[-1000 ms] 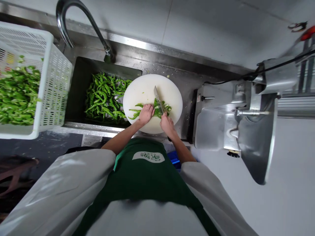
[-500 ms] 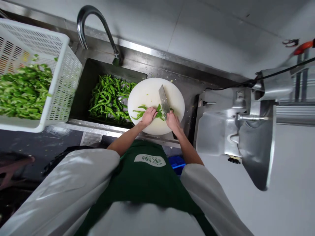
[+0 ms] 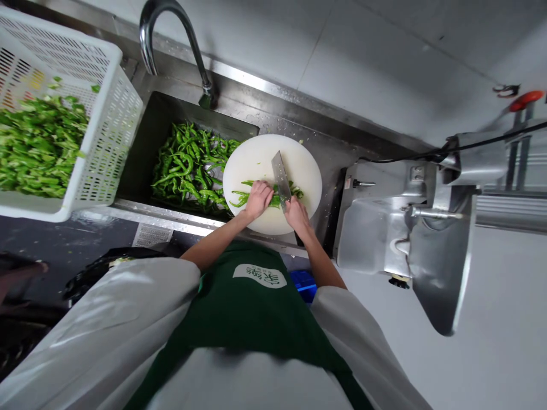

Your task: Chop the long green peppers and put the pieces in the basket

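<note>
On the round white cutting board [image 3: 273,154] lie several green peppers [image 3: 240,198], some whole and some cut. My left hand [image 3: 258,199] presses down over the peppers, its fingers curled round them. Just to its right, my right hand [image 3: 296,215] grips a cleaver [image 3: 281,176] by the handle. The broad metal blade points away from me, slanting a little left, and stands among the peppers beside my left fingers. Cut pepper pieces [image 3: 296,190] lie on the blade's right side. The cleaver's handle is mostly hidden in my hand.
Left of the board, a dark sink [image 3: 141,154] holds many whole green peppers [image 3: 188,165] under a curved tap [image 3: 171,8]. A white plastic crate [image 3: 105,136] with chopped peppers [image 3: 40,148] stands farther left. A metal slicing machine [image 3: 401,222] is on the right.
The cleaver has shifted left, closer to my left hand, and more cut pieces show on its right. The whole view has also shifted slightly.
</note>
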`<state>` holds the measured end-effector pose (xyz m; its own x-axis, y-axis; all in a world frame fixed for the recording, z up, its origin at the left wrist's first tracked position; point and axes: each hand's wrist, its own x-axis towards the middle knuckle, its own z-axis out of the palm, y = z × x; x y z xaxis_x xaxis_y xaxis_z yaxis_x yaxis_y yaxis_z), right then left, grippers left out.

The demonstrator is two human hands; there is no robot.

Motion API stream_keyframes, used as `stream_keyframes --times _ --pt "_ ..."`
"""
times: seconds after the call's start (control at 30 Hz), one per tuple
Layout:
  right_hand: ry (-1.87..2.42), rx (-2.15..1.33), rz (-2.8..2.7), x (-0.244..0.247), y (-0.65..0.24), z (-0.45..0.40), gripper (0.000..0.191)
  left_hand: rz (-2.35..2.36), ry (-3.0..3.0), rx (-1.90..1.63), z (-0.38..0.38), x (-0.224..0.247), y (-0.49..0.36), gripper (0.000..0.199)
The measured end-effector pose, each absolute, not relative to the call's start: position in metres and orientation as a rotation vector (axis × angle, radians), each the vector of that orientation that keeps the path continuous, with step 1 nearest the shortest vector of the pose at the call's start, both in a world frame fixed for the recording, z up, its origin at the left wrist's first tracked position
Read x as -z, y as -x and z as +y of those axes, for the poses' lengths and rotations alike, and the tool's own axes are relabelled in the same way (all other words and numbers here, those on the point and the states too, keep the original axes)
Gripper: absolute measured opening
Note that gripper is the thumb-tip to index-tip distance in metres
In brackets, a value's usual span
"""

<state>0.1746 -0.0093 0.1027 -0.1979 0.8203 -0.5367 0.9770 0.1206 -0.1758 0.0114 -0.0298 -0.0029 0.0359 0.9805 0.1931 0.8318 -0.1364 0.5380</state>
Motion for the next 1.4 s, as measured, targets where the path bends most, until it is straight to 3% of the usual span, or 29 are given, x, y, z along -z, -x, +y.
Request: stream_keyframes --times 0.17,0.37,0.63,0.9,1.13,1.4 --pt "-1.747 0.710 2.067 -0.119 -0.181 -0.040 0.029 1.918 -2.019 -0.749 -0.043 0.000 0.010 0.034" --pt "-1.760 0.747 2.056 -0.093 -0.153 -0.034 0.029 1.824 -2.090 -0.562 -0.029 0.020 0.010 0.036" --pt "-1.781 0.713 2.085 -0.112 -0.162 -0.031 0.031 2.062 -1.915 -0.853 -0.044 -0.008 0.034 0.033" --pt "-1.729 0.725 2.053 -0.092 -0.127 -0.038 0.029 1.897 -1.989 -0.597 -0.043 0.019 0.038 0.035" --pt "-1.740 0.678 2.092 -0.109 -0.134 -0.035 0.030 2.103 -1.809 -0.814 -0.053 -0.005 0.049 0.031" --pt "-1.770 0.768 2.071 -0.085 -0.100 -0.043 0.027 1.904 -1.911 -0.723 -0.048 0.015 0.054 0.031"
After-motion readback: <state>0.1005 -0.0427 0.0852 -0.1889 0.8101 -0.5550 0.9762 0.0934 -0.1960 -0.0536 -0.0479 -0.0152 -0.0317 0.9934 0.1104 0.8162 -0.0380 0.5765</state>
